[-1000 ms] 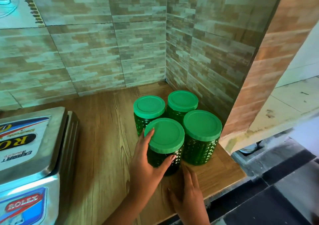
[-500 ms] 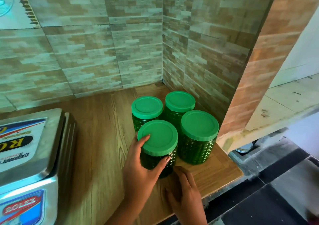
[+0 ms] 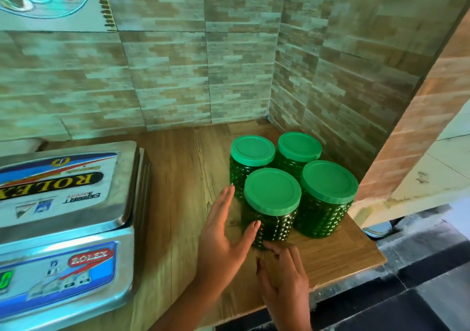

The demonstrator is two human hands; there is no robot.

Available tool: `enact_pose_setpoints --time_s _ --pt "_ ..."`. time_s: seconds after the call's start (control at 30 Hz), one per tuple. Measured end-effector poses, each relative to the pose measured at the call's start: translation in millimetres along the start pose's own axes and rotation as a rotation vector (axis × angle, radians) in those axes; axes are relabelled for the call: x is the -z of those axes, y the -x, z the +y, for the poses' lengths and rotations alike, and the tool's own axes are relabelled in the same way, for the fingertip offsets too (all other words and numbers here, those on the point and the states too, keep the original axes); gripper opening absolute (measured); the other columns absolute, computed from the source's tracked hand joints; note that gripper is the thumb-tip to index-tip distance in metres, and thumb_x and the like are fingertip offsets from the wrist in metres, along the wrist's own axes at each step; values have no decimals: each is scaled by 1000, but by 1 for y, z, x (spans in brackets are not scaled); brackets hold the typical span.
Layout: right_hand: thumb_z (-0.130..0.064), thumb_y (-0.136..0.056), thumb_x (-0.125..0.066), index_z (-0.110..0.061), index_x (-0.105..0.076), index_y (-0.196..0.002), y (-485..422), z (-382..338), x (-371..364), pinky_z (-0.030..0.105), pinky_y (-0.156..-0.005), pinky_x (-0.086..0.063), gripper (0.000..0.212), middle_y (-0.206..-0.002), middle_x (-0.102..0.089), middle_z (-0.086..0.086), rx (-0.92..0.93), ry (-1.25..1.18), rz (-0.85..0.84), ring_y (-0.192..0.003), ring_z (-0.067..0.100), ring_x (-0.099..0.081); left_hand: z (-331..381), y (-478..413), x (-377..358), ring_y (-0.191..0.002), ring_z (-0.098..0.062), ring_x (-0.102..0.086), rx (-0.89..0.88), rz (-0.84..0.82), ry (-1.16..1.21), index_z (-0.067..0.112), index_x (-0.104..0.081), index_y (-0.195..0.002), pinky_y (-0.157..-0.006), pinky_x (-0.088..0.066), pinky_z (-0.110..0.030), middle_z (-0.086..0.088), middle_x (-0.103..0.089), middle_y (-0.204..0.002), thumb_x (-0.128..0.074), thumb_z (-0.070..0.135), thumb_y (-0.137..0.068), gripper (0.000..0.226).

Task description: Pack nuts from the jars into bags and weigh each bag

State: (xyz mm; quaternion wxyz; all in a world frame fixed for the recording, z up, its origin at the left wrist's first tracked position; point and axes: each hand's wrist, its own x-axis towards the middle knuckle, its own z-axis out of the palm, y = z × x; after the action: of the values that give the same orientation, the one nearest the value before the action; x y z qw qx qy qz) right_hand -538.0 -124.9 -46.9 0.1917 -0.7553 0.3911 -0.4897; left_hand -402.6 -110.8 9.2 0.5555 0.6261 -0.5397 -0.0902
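Nearest jar of 4 stands upright: left hand, fingers straight, flanks its left side, thumb on its wall; right hand, relaxed and empty, sits at its base.

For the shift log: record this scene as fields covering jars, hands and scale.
jars: four, green, closed, clustered in the corner of the counter
left hand: open, thumb on front-left jar
right hand: loosely curled by that jar's base, holding nothing
scale: on counter, left of jars
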Motion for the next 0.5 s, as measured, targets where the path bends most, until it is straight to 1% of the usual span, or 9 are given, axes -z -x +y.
enact_pose_setpoints --time_s 0.03,0.1,0.2,0.27,0.33,0.4,0.43,0.5 --pt "-22 -78 -59 -27 -54 -110 -1 -6 -3 18 -85 -47 33 -107 -54 -11 18 -15 -12 -102 4 -56 -2 3 9 -134 3 -30 -3 9 -15 30 -32 -140 -107 -26 -10 10 -37 -147 -58 53 -80 70" --pt "-23 -79 -58 -25 -54 -109 -3 -20 -11 19 -84 -48 30 -105 -56 -7 53 -27 -30 -101 6 -56 -7 11 30 -132 2 -36 -18 41 -50 29 -37 -138 -106 -29 -12 9 -42 -143 -57 47 -82 62" --pt "-23 -79 -59 -23 -54 -110 -2 -42 -30 21 -83 -49 31 -103 -57 -4 78 -41 -54 -98 8 -57 -17 23 68 -129 -4 -43 -49 93 -127 28 -39 -138 -105 -38 -25 6 -47 -140 -55 43 -84 58" --pt "-15 -77 -67 -20 -56 -109 0 -62 -48 17 -84 -47 34 -103 -57 -4 93 -42 -75 -97 6 -55 -22 33 98 -129 -5 -43 -49 112 -185 31 -39 -137 -104 -42 -35 9 -46 -141 -53 43 -85 55" --pt "-5 -72 -76 -16 -59 -108 5 -86 -68 17 -84 -46 41 -103 -58 -4 95 -46 -87 -97 4 -54 -26 45 132 -131 -5 -40 -43 128 -229 32 -41 -137 -102 -44 -41 13 -43 -143 -52 42 -86 53" --pt "-7 -74 -72 -18 -59 -109 9 -113 -86 18 -84 -46 39 -103 -57 -5 130 -86 -93 -97 2 -54 -32 56 164 -130 -4 -41 -57 137 -255 31 -46 -134 -96 -48 -43 15 -43 -142 -52 38 -87 48" --pt "-11 -76 -68 -20 -58 -110 12 -126 -94 19 -84 -47 36 -104 -57 -5 155 -118 -104 -98 2 -54 -36 61 180 -129 -5 -42 -68 143 -267 29 -49 -131 -97 -47 -43 15 -43 -142 -53 34 -87 45" --pt "-18 -81 -60 -20 -56 -111 22 -162 -119 21 -81 -49 30 -104 -58 -5 199 -186 -145 -96 2 -55 -45 78 222 -127 -6 -46 -89 169 -295 25 -52 -128 -105 -37 -41 11 -46 -140 -54 27 -85 44"
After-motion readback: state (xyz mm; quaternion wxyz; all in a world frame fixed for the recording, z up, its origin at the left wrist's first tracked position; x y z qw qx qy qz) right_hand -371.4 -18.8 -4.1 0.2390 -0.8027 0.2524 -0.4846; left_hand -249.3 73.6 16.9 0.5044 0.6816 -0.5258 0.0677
